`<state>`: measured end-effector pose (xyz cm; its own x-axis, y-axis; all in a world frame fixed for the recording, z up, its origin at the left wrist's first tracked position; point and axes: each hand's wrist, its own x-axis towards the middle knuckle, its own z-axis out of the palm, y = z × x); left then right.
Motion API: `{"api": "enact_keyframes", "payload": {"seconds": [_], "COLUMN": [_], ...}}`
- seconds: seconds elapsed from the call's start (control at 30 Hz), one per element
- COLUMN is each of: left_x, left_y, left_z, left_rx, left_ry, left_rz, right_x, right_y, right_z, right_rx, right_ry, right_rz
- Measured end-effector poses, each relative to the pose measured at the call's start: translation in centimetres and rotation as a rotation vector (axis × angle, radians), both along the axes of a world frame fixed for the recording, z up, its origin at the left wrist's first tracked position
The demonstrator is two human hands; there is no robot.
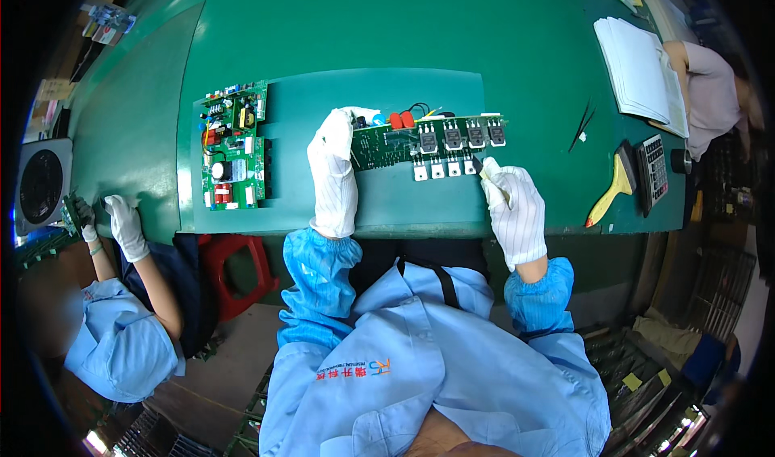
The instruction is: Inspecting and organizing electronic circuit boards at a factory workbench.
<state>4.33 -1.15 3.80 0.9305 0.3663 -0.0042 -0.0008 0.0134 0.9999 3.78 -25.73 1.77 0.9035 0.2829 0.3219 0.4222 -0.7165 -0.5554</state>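
My left hand [333, 170], in a white glove, grips the left end of a green circuit board [378, 148] and holds it tilted over the table. Along the board stand several black transistors [453, 138], with several pale metal tabs [437, 169] sticking out below its lower edge. Red and blue round components [401, 120] and a loop of black wire show at the top edge. My gloved right hand [517, 215] is closed at the board's lower right corner. A small dark tip [477, 165] juts from its fingers beside the last tab; its kind is unclear.
Another populated circuit board [234, 146] lies left on the green mat [299, 207]. At right are black tweezers [581, 126], a yellow-handled brush [615, 186], a calculator [652, 173] and papers [638, 69]. Co-workers sit left and far right; a fan [42, 184] stands far left.
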Motion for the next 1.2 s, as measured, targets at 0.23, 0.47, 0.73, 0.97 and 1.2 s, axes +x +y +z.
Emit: {"api": "enact_keyframes", "payload": {"seconds": [0.23, 0.47, 0.73, 0.97, 1.2], "left_x": [0.1, -0.4, -0.1, -0.4, -1.7], "left_y": [0.1, 0.1, 0.4, 0.0, -1.1], "left_z": [-0.2, -0.5, -0.8, -1.3, -1.5], "left_rx": [-0.211, -0.15, -0.156, 0.321, -0.66], "left_ry": [-0.05, 0.023, -0.083, -0.235, -0.29], "left_rz": [-0.018, -0.021, -0.033, 0.051, -0.063], "right_x": [-0.4, -0.3, -0.2, -2.3, -2.5], "right_y": [-0.4, -0.2, 0.2, 0.0, 5.2], "right_z": [-0.1, 0.2, 0.8, 1.1, 1.1], "right_rx": [0.015, 0.0, 0.016, 0.701, 1.04], "right_ry": [-0.014, 0.049, 0.064, 0.652, 0.59], "right_rz": [0.014, -0.094, -0.12, -0.194, 0.105]}}
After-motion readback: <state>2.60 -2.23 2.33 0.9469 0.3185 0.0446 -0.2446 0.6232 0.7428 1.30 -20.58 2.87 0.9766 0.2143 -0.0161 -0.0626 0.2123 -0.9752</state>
